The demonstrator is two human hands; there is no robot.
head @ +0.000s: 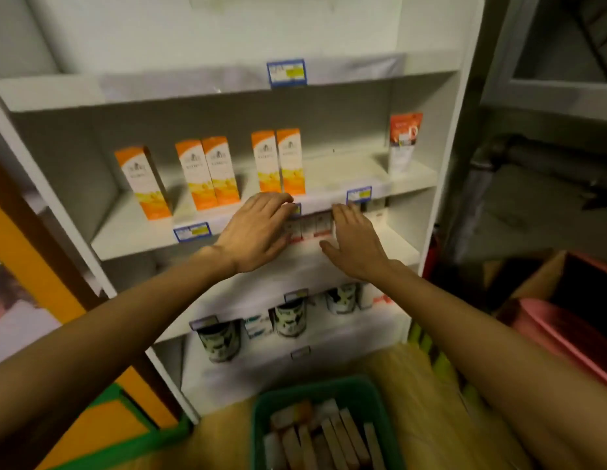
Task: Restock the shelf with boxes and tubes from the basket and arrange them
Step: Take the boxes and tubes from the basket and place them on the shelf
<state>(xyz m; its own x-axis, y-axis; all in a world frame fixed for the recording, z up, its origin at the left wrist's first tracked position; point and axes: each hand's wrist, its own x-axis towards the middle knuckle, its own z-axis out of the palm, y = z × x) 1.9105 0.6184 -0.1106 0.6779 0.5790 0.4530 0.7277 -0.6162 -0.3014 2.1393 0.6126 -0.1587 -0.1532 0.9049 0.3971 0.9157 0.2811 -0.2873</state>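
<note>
Head view: the left hand (258, 232) and right hand (354, 244), fingers straight and pressed together, flank a short row of small boxes (308, 227) on the second shelf (390, 245), squaring them up; the green basket (373, 391) below holds more boxes; uneven pressure, I judge, could topple the row backward or skew it.
</note>
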